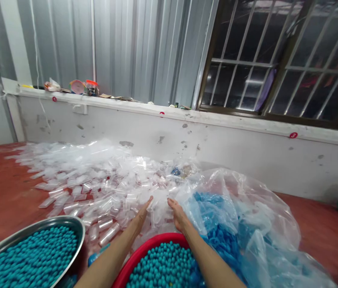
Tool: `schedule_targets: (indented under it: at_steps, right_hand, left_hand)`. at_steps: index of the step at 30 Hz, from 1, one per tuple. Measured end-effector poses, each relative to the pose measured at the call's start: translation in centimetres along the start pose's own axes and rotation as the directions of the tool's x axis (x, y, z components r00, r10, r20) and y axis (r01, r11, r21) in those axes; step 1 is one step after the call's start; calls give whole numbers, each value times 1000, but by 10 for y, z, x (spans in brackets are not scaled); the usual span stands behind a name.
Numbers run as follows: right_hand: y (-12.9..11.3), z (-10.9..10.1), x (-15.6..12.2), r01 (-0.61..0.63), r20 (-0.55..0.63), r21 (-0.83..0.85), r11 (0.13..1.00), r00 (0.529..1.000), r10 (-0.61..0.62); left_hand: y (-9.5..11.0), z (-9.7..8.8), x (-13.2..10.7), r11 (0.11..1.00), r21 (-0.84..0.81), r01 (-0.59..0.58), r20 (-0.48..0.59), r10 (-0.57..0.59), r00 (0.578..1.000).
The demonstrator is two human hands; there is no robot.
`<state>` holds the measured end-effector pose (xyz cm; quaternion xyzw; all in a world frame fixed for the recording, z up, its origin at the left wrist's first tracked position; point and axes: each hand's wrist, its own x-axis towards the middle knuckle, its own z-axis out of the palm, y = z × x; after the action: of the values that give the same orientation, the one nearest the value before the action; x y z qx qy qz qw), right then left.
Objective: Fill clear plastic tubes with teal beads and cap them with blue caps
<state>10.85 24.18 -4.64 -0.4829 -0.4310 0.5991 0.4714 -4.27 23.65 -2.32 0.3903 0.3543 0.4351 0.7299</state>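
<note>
- Left hand point(143, 210) and right hand point(178, 214): both wide, fingers extended, well apart, at clear boxes point(106, 188).
- Boxes piled on floor point(4, 184), beyond red basin point(147, 245).
- Blue balls point(163, 264) fill basin.

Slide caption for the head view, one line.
Left hand and right hand extend past a red basin of teal balls toward clear plastic pieces, beside a clear bag of blue items.
</note>
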Motion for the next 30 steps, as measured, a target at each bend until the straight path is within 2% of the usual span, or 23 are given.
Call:
schedule_targets:
  at_steps: [5,12,17,22,24,26,28,30]
  right_hand:
    - [-19,-3,-23,51,-15,102,994,999,-49]
    - [-37,-4,-82,150,-34,137,979,989,-147]
    - [-32,-14,-115,201,-82,34,979,977,-198]
    - [-16,-25,-136,215,-60,-178,960,972,-228]
    - [-11,-27,-143,249,-30,-286,925,963,-268]
    - [-7,-27,-149,299,9,-410,861,946,-324]
    - [-5,-26,-152,351,65,-548,759,923,-380]
    - [-5,-25,-154,387,135,-657,647,905,-404]
  left_hand:
    - [6,12,-12,998,64,15,-12,-14,1000]
    - [6,33,-40,970,213,-116,-27,125,992]
    - [5,50,-63,911,353,-214,25,219,975]
    - [-1,57,-94,828,491,-272,103,255,961]
    - [-7,59,-106,755,579,-307,146,275,950]
    - [-15,60,-115,614,703,-360,189,327,926]
    - [-23,61,-124,446,810,-382,222,370,902]
    - [-31,64,-134,323,862,-391,264,373,890]
